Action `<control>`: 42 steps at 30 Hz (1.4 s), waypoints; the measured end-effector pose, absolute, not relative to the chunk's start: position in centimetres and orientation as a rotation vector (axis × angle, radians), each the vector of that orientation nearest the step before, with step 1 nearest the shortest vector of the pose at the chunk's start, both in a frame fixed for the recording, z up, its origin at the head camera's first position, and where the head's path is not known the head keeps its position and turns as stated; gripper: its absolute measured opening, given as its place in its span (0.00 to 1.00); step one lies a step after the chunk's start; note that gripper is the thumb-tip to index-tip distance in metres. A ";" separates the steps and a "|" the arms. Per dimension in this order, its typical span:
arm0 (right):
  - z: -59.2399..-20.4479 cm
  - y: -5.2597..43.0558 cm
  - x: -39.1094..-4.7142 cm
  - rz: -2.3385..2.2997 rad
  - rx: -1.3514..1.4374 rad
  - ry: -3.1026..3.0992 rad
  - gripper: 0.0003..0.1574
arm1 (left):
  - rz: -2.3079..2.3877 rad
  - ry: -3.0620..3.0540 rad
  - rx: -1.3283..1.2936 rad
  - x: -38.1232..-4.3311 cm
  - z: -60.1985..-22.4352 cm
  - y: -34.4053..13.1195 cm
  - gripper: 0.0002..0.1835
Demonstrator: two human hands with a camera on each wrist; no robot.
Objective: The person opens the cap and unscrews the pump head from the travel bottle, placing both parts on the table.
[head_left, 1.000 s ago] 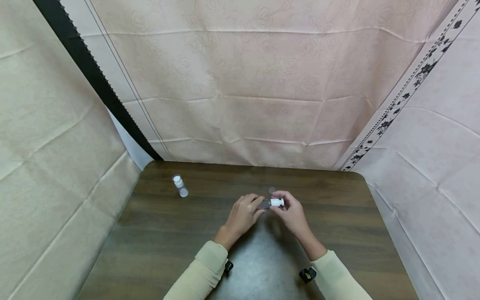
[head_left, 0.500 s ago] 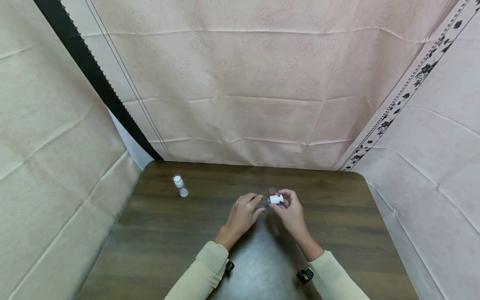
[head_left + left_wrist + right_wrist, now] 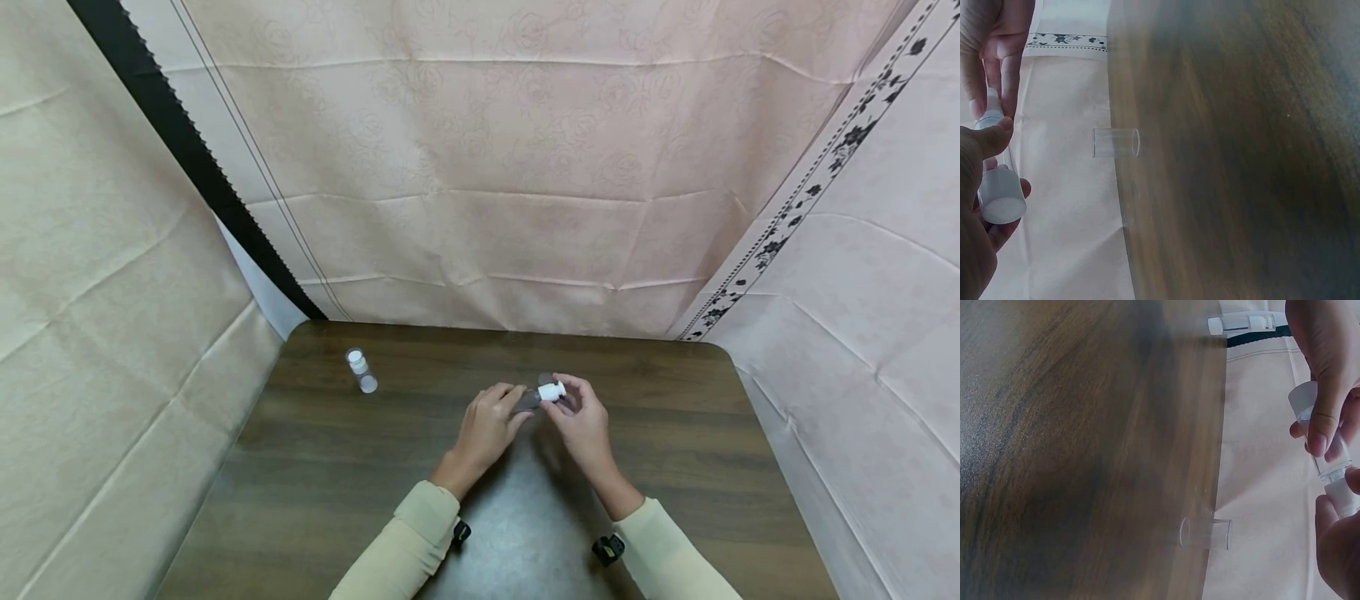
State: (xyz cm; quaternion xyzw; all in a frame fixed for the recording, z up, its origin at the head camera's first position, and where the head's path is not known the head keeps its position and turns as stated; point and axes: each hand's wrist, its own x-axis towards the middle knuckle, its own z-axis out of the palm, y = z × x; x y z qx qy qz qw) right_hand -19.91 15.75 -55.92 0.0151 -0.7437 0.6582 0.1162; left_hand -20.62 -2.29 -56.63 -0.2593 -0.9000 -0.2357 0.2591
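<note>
A small clear bottle [image 3: 1337, 449] with a white base is held above the table in both hands. My left hand [image 3: 487, 422] grips its body, thumb across the side in the left wrist view. The fingertips of my right hand [image 3: 583, 418] pinch the bottle's white top [image 3: 552, 391]. In the right wrist view a narrow ridged neck shows between body and top. Just beyond the hands, a clear cylindrical cap [image 3: 1116, 143] stands on the table; in the head view it is partly hidden behind the white top.
A second clear bottle with a white top [image 3: 362, 372] stands at the back left of the wooden table [image 3: 315, 500]. Patterned cloth [image 3: 480, 167] hangs behind the far edge and on both sides.
My right hand and the white top have shifted slightly away from me and to the left, so the bottle slants more. My left hand has stayed nearly in place.
</note>
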 end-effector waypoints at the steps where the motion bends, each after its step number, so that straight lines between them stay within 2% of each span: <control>1: -55.9 15.7 -19.9 1.919 0.044 -2.175 0.30 | -0.638 -2.441 -0.699 -20.6 -56.6 -2.3 0.22; 8: -55.4 15.5 -19.8 1.932 0.054 -2.146 0.33 | -0.658 -2.450 -0.670 -20.5 -56.5 -2.1 0.23; 16: -52.4 14.9 -18.5 1.851 0.084 -2.140 0.32 | -0.686 -2.425 -0.650 -20.6 -56.5 -1.9 0.22; 42: -52.5 17.6 -20.2 1.671 0.186 -2.182 0.28 | -0.654 -2.360 -0.697 -21.2 -56.6 -3.1 0.23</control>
